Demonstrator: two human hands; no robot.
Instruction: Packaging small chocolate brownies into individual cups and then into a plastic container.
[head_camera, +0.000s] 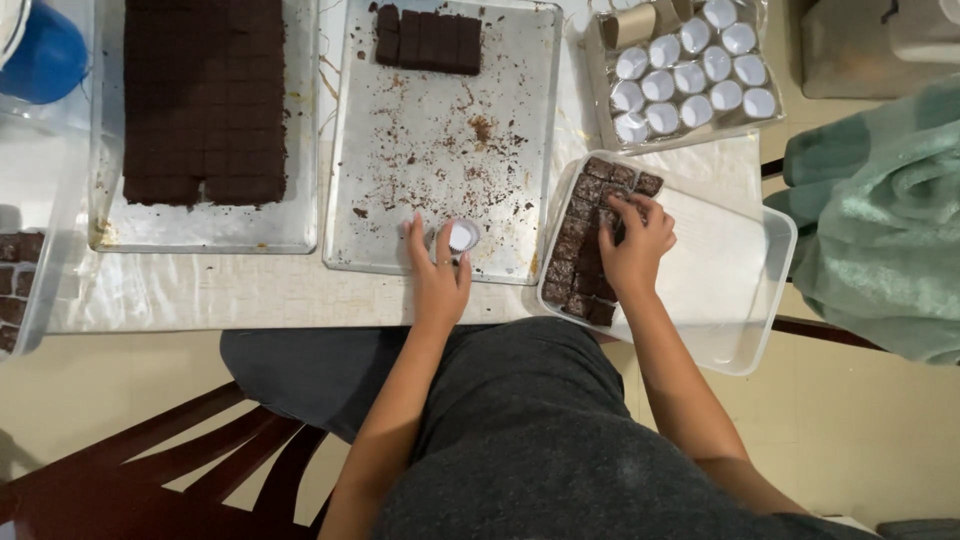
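left hand (437, 272) pinching white paper cup (462, 236) over crumbed tray (440, 140); right hand (632, 243) closed on brownie square (612, 215) in plastic tub (720, 300). likely risks: crumbling from tight grip, cup crushed.

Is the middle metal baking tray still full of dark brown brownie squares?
No. The middle metal baking tray holds only one short row of brownie squares at its far edge, with crumbs scattered over the rest.

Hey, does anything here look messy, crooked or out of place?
Mostly crumbs: the middle metal tray is strewn with dark crumbs and smears below its last brownie row. The clear plastic container sits askew, overhanging the table edge. Nothing looks damaged.
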